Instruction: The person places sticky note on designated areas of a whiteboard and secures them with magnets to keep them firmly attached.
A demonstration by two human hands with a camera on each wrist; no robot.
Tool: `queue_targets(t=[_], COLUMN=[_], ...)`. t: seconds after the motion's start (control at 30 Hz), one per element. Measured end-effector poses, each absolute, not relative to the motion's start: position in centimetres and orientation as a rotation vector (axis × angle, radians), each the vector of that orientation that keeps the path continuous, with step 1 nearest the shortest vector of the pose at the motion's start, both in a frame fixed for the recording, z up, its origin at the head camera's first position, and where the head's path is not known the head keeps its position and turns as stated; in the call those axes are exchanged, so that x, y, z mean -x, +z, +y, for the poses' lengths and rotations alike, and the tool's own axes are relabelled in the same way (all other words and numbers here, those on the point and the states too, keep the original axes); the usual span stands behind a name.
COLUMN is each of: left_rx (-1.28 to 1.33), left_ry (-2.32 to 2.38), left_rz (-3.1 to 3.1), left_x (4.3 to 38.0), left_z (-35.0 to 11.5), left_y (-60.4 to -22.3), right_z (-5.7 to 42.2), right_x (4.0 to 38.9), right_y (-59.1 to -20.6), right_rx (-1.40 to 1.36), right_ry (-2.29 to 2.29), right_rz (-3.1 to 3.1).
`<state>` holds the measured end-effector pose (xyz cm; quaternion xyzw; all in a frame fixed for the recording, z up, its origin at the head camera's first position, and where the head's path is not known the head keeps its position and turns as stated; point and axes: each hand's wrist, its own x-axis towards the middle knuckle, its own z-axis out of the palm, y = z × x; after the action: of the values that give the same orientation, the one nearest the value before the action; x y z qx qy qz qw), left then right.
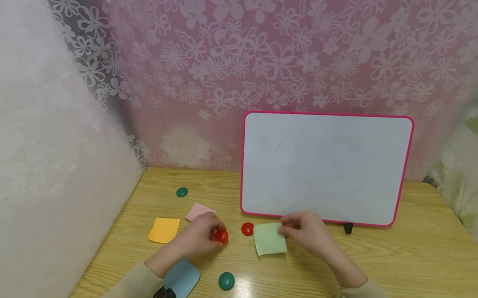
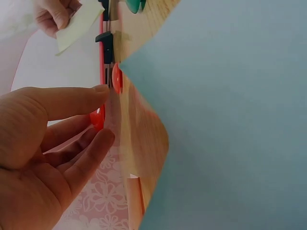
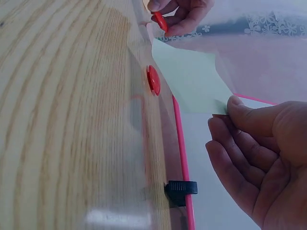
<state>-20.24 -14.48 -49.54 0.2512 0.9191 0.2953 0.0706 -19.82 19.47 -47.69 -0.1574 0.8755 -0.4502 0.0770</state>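
Observation:
My left hand [image 1: 202, 235] holds a round red magnet [image 1: 221, 236] by its edges between thumb and fingers; the left wrist view shows the same red magnet [image 2: 98, 117] raised off the wood. By one corner, my right hand [image 1: 306, 232] pinches a pale green sticky note [image 1: 270, 239] between thumb and forefinger. That green note [image 3: 192, 76] hangs flat and slightly curled in the right wrist view. A second red magnet [image 1: 247, 229] lies on the table just left of the note. Behind both hands stands a whiteboard [image 1: 325, 167] with a pink frame.
An orange note [image 1: 164, 230], a pink note [image 1: 200, 211] and a blue note [image 1: 183, 280] lie at the left, the blue one under the left wrist. Green magnets sit near the front [image 1: 226, 281] and at the back left. A black foot [image 1: 347, 228] props the board.

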Motion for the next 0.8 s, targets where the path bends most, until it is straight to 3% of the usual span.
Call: queue_targets(t=[0.8], left_rx=[-0.716], left_ry=[1.293], left_rz=[2.848], left_x=[20.36], left_z=[-13.72], left_y=[-48.98], right_z=[19.27], right_x=[20.59], right_y=[-47.06], right_rx=[0.308], right_ry=[-1.533], right_rz=[2.624])
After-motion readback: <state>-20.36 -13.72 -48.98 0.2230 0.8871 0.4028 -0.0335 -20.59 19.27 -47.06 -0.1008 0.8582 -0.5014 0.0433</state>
